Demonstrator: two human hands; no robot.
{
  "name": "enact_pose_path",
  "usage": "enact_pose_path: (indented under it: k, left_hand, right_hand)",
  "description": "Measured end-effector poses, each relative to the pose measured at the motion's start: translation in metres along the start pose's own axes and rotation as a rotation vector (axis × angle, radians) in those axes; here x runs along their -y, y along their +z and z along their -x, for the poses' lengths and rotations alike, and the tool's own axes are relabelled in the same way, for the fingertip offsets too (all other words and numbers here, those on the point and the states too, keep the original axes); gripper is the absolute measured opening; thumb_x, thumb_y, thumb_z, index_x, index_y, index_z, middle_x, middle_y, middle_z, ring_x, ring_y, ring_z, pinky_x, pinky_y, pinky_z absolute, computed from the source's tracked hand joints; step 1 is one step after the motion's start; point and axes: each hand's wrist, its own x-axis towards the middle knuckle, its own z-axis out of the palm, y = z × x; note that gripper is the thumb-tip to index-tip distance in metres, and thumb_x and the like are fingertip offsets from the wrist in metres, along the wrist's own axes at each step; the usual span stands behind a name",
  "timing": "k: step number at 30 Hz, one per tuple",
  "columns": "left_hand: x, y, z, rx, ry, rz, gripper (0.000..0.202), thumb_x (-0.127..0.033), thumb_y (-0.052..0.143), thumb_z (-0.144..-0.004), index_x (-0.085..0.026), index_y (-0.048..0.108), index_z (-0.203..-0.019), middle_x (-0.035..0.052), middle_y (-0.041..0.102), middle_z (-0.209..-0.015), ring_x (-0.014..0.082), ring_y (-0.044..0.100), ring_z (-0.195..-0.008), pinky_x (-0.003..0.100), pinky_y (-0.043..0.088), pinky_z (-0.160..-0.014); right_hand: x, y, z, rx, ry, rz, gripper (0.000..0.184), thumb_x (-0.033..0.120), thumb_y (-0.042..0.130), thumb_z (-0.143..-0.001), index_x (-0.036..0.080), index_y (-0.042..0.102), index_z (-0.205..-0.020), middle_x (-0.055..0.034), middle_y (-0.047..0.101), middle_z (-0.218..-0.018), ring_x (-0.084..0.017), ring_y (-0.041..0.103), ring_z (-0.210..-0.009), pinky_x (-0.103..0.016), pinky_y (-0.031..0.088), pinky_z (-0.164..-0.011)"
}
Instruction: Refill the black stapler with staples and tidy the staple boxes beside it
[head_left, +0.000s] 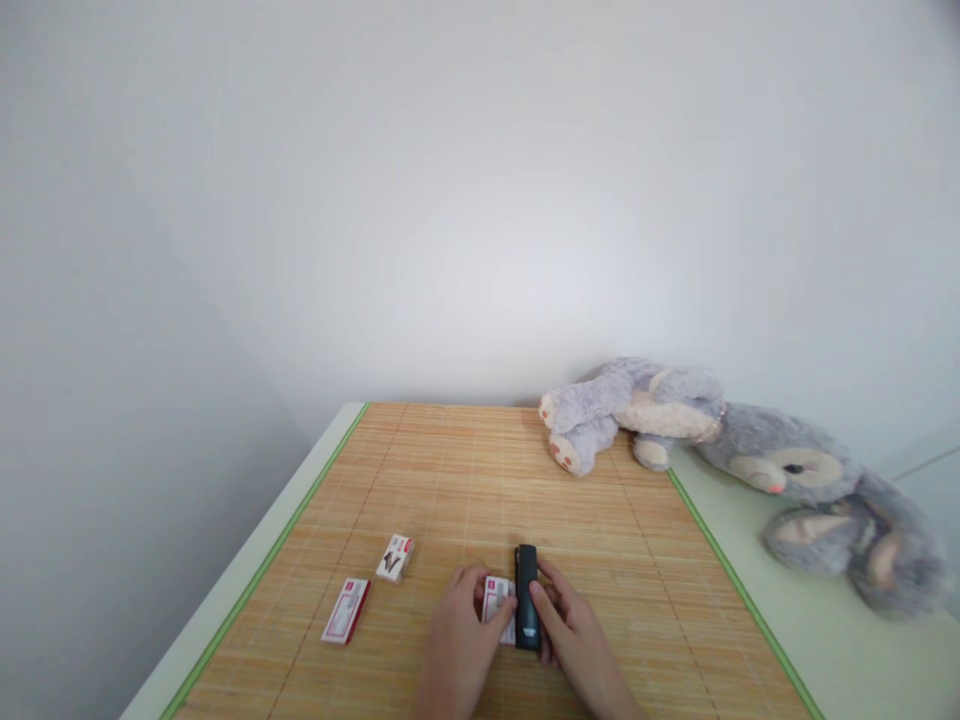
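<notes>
Bamboo mat (465, 490), stapler (526, 612) lengthwise near to far, right fingers (559, 583) gripping it, left fingers (501, 615) holding packet (492, 594)

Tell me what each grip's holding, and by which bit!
The right grip holds the black stapler by its right side near the middle, thumb on top. The left grip holds the printed card, thumb across its face.

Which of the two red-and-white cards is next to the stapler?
The held card, in the left hand beside the black stapler. The other card lies untouched on the mat, near the small box.
</notes>
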Motion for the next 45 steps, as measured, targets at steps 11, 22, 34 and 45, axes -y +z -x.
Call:
enact_pose_path:
  k: [11,22,34,45]
  left_hand:
    - [0.003,0.013,-0.002,0.008,0.016,0.058,0.040,-0.051,0.061,-0.091,-0.020,0.075,-0.112,0.0106,0.073,-0.106,0.0269,0.068,-0.099,0.039,0.053,-0.091]
    - [0.071,-0.101,0.015,-0.487,-0.030,-0.283,0.041,-0.062,0.048,-0.094,-0.027,0.067,-0.103,0.0083,0.068,-0.106,0.0301,0.065,-0.101,0.045,0.053,-0.093]
    - [0.074,-0.091,0.026,-0.293,-0.082,-0.003,0.054,-0.055,0.063,-0.086,-0.023,0.061,-0.130,0.0069,0.069,-0.115,0.0239,0.069,-0.084,0.039,0.059,-0.076]
    - [-0.002,-0.001,0.009,-0.031,0.005,0.233,0.048,-0.045,0.066,-0.086,-0.020,0.069,-0.127,0.0108,0.068,-0.121,0.0265,0.069,-0.103,0.040,0.056,-0.096]
  right_hand:
    - [-0.005,0.000,-0.001,-0.011,-0.026,0.040,0.077,0.076,0.050,-0.095,0.020,0.055,-0.148,-0.0003,0.065,-0.073,-0.014,0.054,-0.046,-0.026,0.043,-0.042]
    - [-0.005,0.000,0.000,0.001,0.002,0.016,0.077,0.076,0.050,-0.095,0.022,0.050,-0.150,0.0009,0.062,-0.074,-0.015,0.054,-0.048,-0.026,0.042,-0.043]
    - [-0.005,0.002,0.002,0.011,0.015,0.020,0.077,0.074,0.050,-0.097,0.019,0.049,-0.151,0.0012,0.060,-0.070,-0.017,0.055,-0.051,-0.029,0.044,-0.047]
    - [-0.013,-0.002,0.006,0.039,-0.034,-0.010,0.078,0.072,0.048,-0.099,0.019,0.043,-0.155,0.0024,0.059,-0.074,-0.014,0.053,-0.052,-0.027,0.042,-0.049]
